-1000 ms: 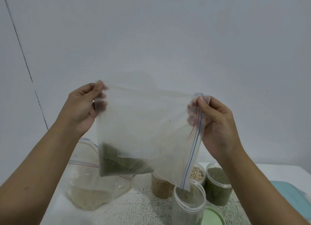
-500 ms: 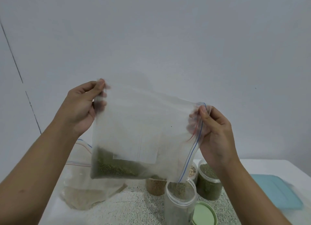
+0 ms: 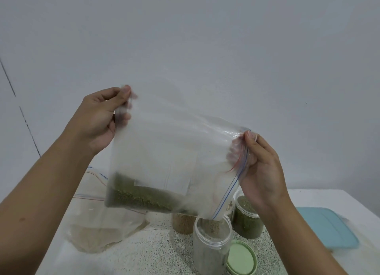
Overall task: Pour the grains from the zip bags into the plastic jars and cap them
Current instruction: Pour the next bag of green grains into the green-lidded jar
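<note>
I hold a clear zip bag (image 3: 164, 147) up over the table, with green grains (image 3: 139, 196) pooled in its lower left part. My left hand (image 3: 100, 118) pinches its upper left corner. My right hand (image 3: 261, 167) grips the zip edge with the blue and red lines, lower than the left. The bag's lower right corner hangs into the mouth of an open clear jar (image 3: 211, 241). A light green lid (image 3: 241, 258) lies beside that jar on its right.
Behind the open jar stand a jar of green grains (image 3: 248, 219), a jar of brown grains (image 3: 183, 223) and a partly hidden third jar (image 3: 230, 206). A second zip bag (image 3: 98, 223) with pale grains slumps at left. A teal lid (image 3: 324, 227) lies at right on the white table.
The bag has tilted: my right hand dropped lower while the left stayed high. The grains have spread along the bag's bottom toward the jar. The view shifted slightly down.
</note>
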